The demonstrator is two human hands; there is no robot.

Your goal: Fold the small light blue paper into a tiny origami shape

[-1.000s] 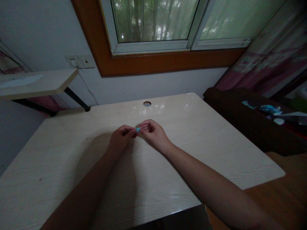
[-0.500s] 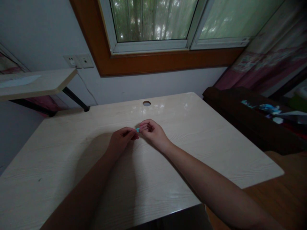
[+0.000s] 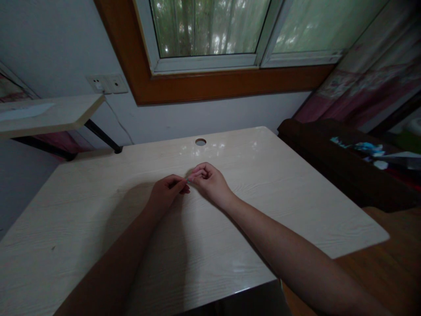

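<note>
Over the middle of a pale wooden desk [image 3: 98, 206], my left hand [image 3: 166, 193] and my right hand [image 3: 208, 182] meet fingertip to fingertip. Both are pinched shut around a small light-blue object [image 3: 187, 180], of which only a sliver shows between the fingers. I cannot make out what the object is. Both forearms stretch across the desk from its near edge.
A round cable hole [image 3: 200, 141] sits near the desk's far edge, below a wood-framed window [image 3: 210, 30]. A side shelf [image 3: 49, 114] juts in at the left with wall sockets [image 3: 107, 83] above it. A dark wooden bed frame [image 3: 345, 166] stands at the right.
The fingers have closed more tightly round the light-blue object, so less of it shows. The hands have stayed in place.
</note>
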